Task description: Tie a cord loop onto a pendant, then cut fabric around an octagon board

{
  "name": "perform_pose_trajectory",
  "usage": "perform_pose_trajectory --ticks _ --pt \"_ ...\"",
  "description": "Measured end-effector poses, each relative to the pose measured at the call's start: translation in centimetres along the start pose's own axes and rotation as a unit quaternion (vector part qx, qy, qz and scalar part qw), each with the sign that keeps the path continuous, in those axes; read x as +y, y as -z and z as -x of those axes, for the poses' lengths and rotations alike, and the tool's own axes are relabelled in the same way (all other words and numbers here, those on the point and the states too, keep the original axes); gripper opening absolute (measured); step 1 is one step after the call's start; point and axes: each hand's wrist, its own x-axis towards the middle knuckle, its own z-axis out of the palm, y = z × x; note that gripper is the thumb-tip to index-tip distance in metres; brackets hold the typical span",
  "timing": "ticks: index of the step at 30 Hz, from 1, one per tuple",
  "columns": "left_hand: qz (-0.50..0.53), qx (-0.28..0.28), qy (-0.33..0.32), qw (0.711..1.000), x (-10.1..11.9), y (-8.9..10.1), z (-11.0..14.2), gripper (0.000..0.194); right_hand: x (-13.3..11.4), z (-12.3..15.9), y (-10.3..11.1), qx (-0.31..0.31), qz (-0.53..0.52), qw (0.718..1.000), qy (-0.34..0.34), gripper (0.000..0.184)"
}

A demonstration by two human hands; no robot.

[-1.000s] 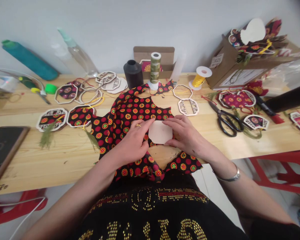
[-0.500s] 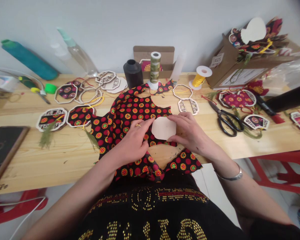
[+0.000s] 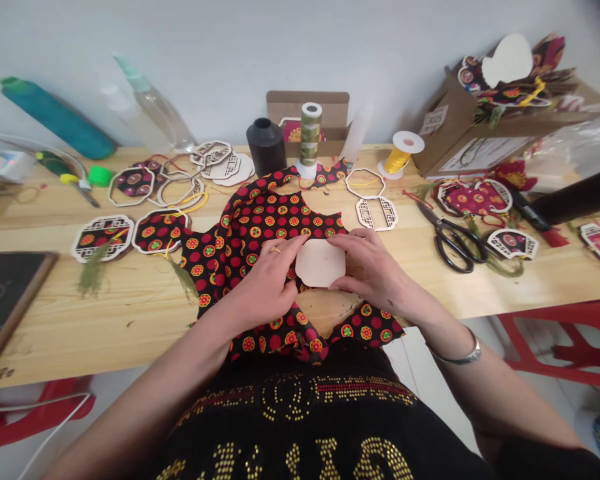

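Observation:
A black cloth with red and yellow dots (image 3: pixel 260 223) lies spread on the wooden table (image 3: pixel 130 300) in front of me, with cut-out holes near its front edge. On it rests a pale, octagon-like card piece (image 3: pixel 320 262). My left hand (image 3: pixel 267 280) presses on the cloth, its fingers curled at the card's left edge. My right hand (image 3: pixel 373 267) holds the card's right edge, fingers bent over it. A bracelet sits on my right wrist.
Black scissors (image 3: pixel 455 243) lie to the right. Thread spools (image 3: pixel 310 133), a black cone (image 3: pixel 266 147) and a yellow spool (image 3: pixel 403 152) stand at the back. Finished cloth-covered frames (image 3: pixel 130 230) lie left, a phone (image 3: pixel 5 293) far left, cardboard boxes (image 3: pixel 460 127) back right.
The card slid right and up half a second ago, then came back left and down under both hands. The cloth barely moved.

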Motion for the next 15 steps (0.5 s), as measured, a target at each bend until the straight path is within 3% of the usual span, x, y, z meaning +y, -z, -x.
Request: perform_pose_trajectory --ticks 15 --pt "-0.008 0.007 -0.01 1.0 -0.16 -0.1 0.01 0.07 0.06 0.2 -0.37 -0.019 0.001 1.0 -0.019 0.059"
